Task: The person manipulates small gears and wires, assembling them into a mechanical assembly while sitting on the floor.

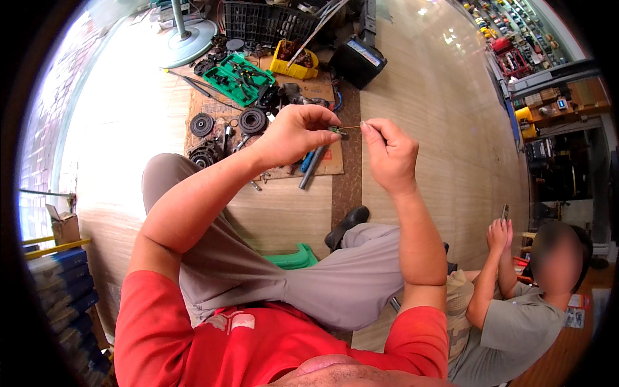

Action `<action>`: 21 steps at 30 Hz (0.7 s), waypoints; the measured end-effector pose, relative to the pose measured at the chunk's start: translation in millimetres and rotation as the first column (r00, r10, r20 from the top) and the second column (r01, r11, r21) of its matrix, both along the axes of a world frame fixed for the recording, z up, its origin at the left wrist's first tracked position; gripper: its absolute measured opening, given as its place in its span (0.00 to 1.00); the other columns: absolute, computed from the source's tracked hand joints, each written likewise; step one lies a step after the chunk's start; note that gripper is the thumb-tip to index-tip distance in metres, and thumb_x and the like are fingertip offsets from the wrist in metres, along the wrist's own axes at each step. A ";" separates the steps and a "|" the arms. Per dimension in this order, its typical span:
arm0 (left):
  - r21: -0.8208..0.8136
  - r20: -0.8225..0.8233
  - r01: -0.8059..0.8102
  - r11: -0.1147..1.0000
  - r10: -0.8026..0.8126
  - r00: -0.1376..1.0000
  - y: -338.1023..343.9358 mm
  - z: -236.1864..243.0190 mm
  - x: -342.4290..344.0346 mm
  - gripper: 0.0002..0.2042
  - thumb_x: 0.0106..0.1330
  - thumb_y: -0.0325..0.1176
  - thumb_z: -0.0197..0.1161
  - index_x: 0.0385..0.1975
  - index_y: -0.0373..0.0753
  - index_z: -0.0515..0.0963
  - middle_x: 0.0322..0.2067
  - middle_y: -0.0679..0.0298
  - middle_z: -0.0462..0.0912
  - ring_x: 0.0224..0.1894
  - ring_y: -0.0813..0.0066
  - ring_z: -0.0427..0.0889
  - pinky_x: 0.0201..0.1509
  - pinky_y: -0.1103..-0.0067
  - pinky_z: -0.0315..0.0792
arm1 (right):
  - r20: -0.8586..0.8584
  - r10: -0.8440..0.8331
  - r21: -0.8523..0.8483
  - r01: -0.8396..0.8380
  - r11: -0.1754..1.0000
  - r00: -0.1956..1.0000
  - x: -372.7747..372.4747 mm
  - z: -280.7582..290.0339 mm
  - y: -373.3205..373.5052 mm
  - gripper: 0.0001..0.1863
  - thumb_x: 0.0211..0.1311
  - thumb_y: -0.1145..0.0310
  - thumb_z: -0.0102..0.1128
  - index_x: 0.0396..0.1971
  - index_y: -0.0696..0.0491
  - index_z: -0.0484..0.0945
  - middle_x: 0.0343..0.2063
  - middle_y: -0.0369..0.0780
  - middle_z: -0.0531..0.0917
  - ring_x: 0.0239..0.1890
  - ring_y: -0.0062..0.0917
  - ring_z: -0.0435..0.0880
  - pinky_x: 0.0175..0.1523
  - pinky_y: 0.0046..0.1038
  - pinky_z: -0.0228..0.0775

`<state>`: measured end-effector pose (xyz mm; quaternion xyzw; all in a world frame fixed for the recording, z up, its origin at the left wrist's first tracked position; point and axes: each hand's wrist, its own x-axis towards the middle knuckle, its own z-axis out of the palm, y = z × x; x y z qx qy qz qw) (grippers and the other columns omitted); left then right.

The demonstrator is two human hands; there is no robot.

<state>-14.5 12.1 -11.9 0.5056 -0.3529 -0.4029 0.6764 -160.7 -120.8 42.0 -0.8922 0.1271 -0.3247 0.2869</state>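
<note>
In front of my chest, my left hand [296, 134] pinches a small dark part [336, 131] with a hint of green and metal between thumb and forefinger; its exact kind is too small to make out. A thin copper-coloured wire [352, 126] stretches from that part across to my right hand [391, 155], whose thumb and forefinger are closed on its end. Both hands are raised above a cardboard sheet [284, 171] on the floor. Below the left hand, a round grooved pulley [252, 120] lies among loose metal parts.
A green tool case [238, 79], a yellow bin [293, 61] of parts, a black crate [261, 24] and a black battery [358, 61] stand beyond. Grey tubing and a blue-handled tool [307, 161] lie below. At right sits a person [516, 329] holding a phone [505, 211].
</note>
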 end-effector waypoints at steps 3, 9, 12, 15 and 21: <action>0.093 0.113 -0.023 0.995 0.012 0.993 -0.6 2.2 -0.8 0.09 0.61 0.20 0.65 0.41 0.31 0.79 0.35 0.68 0.83 0.37 0.85 0.80 0.43 0.85 0.75 | -0.021 -0.008 -0.007 0.008 1.000 1.000 -0.9 4.3 -1.1 0.04 0.60 0.73 0.63 0.29 0.57 0.79 0.22 0.45 0.80 0.23 0.33 0.80 0.29 0.28 0.70; 0.149 0.251 -0.020 0.989 -0.019 0.968 -0.7 2.5 0.7 0.11 0.61 0.21 0.66 0.43 0.30 0.79 0.34 0.65 0.83 0.37 0.84 0.79 0.43 0.85 0.75 | -0.048 0.003 -0.053 -0.006 0.999 0.999 0.9 2.6 -3.4 0.04 0.59 0.72 0.64 0.28 0.57 0.79 0.20 0.45 0.80 0.21 0.32 0.79 0.28 0.28 0.69; 0.125 0.240 0.060 0.990 -0.089 0.967 2.3 3.0 1.6 0.11 0.61 0.21 0.65 0.44 0.30 0.79 0.35 0.64 0.84 0.38 0.84 0.79 0.43 0.84 0.76 | -0.061 -0.017 -0.019 0.016 1.000 0.998 1.3 1.2 -4.4 0.05 0.60 0.72 0.64 0.28 0.57 0.79 0.18 0.44 0.79 0.19 0.28 0.77 0.27 0.27 0.68; 0.095 0.232 0.099 0.991 -0.118 0.966 3.5 0.4 3.1 0.10 0.63 0.22 0.64 0.44 0.30 0.79 0.35 0.64 0.84 0.38 0.84 0.79 0.45 0.84 0.75 | -0.077 -0.043 0.027 0.045 0.999 0.996 2.6 -2.2 -9.2 0.05 0.61 0.71 0.63 0.29 0.57 0.80 0.16 0.42 0.77 0.18 0.23 0.75 0.26 0.25 0.66; -0.056 -0.224 0.179 0.982 -0.187 0.956 4.2 1.2 14.5 0.11 0.70 0.27 0.56 0.49 0.31 0.75 0.40 0.58 0.83 0.38 0.74 0.83 0.47 0.77 0.78 | -0.125 -0.061 0.135 0.078 0.988 0.990 5.7 -17.6 -22.5 0.08 0.64 0.68 0.61 0.29 0.57 0.79 0.14 0.40 0.75 0.18 0.18 0.71 0.26 0.24 0.65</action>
